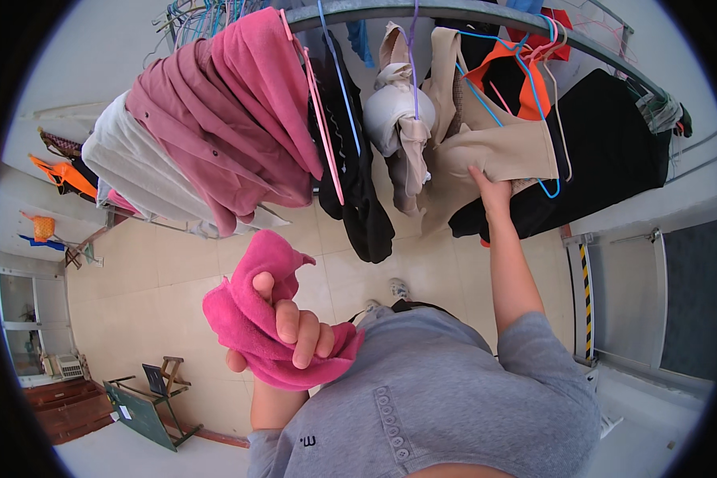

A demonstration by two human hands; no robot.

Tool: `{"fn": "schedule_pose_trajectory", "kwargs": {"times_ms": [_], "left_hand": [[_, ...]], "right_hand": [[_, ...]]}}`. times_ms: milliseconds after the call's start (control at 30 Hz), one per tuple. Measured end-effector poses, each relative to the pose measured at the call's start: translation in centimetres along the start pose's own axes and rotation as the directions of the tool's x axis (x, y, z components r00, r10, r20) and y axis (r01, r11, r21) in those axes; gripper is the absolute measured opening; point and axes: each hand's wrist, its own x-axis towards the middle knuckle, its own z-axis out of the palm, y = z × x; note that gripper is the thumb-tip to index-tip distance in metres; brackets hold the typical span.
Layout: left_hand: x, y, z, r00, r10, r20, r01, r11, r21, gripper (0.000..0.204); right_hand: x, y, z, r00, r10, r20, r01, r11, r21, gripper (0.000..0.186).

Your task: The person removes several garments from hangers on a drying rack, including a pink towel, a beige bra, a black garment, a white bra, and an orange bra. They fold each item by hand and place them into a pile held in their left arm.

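Observation:
My left hand (295,328) is closed around a crumpled bright pink towel (267,259), held up before my body, left of the middle. At the upper right, my right hand (494,193) grips the lower part of a beige undergarment (506,150). Its thumb lies on the front of the fabric, and the other fingers are hidden behind it. That garment hangs from a blue hanger (546,119). Just left of it, a white and beige padded bra (400,115) hangs below a purple hanger (415,60).
A curved metal rail (462,11) crosses the top. Mauve clothing (207,119), a white towel (135,163) and black clothes (605,151) hang along it. A green folding table (142,416) rests at the lower left. A doorway with a striped strip (587,303) is on the right.

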Motion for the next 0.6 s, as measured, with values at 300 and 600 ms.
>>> {"fn": "schedule_pose_trajectory", "kwargs": {"times_ms": [300,600], "left_hand": [[-1.2,-0.3,-2.3,0.896,-0.048,-0.442,0.191,0.939,0.285,0.092],[-0.1,-1.8,-2.3,0.94,0.029,-0.341,0.226,0.697,0.681,0.092]], "right_hand": [[-10.1,-12.8,-4.7,0.916,-0.232,0.328,0.344,0.874,-0.343,0.058],[-20.8,-21.3,-1.3,0.372,-0.111,0.922,-0.049,0.989,0.139,0.076]]}}
